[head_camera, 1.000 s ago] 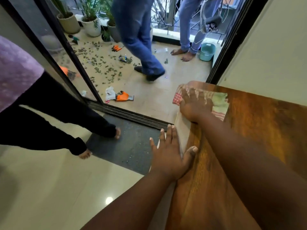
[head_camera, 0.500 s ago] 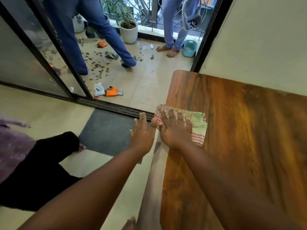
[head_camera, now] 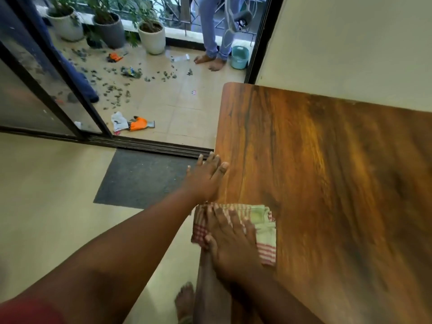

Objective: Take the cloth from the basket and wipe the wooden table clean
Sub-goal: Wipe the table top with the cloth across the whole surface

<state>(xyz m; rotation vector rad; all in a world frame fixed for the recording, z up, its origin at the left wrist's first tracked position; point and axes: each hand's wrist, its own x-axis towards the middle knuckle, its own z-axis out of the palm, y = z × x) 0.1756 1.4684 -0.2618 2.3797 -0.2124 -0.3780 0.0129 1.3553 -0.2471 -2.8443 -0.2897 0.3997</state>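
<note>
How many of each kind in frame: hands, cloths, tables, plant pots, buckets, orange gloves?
Hands: 2, left hand and right hand
Cloths: 1, checked cloth
Tables: 1, wooden table
Plant pots: 3, white pot, grey pot, white pot
Buckets: 1, teal bucket
Orange gloves: 2, near glove, far glove
Total: 10

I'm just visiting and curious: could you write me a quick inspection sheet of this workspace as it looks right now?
Surface: wooden table, bare brown top beside a wall.
Job's things: checked cloth at the table's left edge; no basket seen.
Clutter: orange glove and scattered bits on the balcony floor.
Hands: right hand presses flat on the cloth; left hand open, at the table's edge.
Cables: nothing seen.
Surroundings: dark mat, potted plants, teal bucket, a person standing barefoot.
</note>
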